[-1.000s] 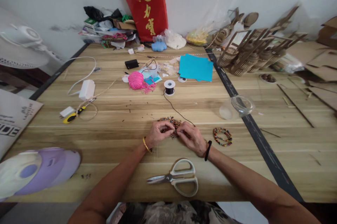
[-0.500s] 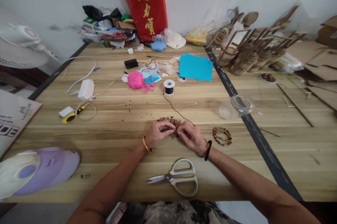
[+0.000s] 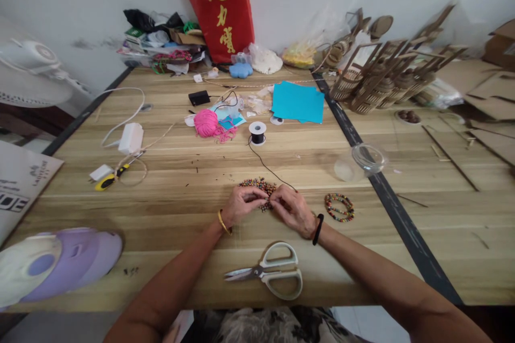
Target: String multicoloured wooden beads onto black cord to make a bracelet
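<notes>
While the pile of loose beads (image 3: 257, 184) lies on the tabletop (image 3: 153, 235), partly hidden by the hands, the fingers of the left hand (image 3: 240, 203) and right hand (image 3: 294, 210) nearly meet over it, tips drawn together; whether they grip a bead or cord is too small to tell. A brushing knuckle could scatter the beads, which look round enough to roll. The black cord (image 3: 263, 163) runs from the spool (image 3: 257, 133) toward the right hand; a sharp tug might topple that upright spool. Farther out, a sweeping forearm could knock the beaded loops (image 3: 341, 211) or scissors (image 3: 259, 273).
</notes>
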Tool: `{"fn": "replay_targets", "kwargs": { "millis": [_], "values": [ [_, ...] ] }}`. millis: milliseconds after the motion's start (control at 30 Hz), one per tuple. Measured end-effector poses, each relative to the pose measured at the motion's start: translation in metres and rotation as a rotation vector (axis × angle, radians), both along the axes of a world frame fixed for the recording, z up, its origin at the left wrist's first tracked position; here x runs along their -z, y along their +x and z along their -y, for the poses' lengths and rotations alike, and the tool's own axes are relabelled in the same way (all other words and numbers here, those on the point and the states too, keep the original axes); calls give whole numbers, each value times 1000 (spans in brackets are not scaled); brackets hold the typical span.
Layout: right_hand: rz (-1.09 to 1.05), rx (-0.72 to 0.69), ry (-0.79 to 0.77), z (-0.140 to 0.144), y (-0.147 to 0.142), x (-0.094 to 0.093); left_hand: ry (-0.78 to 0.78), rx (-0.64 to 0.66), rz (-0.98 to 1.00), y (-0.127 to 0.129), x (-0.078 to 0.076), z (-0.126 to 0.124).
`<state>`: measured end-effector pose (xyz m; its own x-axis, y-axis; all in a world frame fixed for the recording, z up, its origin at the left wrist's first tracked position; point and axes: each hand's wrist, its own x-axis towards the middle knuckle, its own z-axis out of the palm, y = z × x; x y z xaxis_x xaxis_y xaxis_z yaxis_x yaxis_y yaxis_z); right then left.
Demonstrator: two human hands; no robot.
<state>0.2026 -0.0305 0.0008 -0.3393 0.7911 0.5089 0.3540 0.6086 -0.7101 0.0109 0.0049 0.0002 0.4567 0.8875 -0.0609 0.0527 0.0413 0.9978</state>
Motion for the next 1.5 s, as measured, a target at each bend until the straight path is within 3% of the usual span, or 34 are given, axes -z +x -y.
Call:
{"fn": "replay_targets", "kwargs": {
  "millis": [1500],
  "values": [
    [16,14,-12,0,0,-2,42,-6,-23,2,1,-1]
  ]
}}
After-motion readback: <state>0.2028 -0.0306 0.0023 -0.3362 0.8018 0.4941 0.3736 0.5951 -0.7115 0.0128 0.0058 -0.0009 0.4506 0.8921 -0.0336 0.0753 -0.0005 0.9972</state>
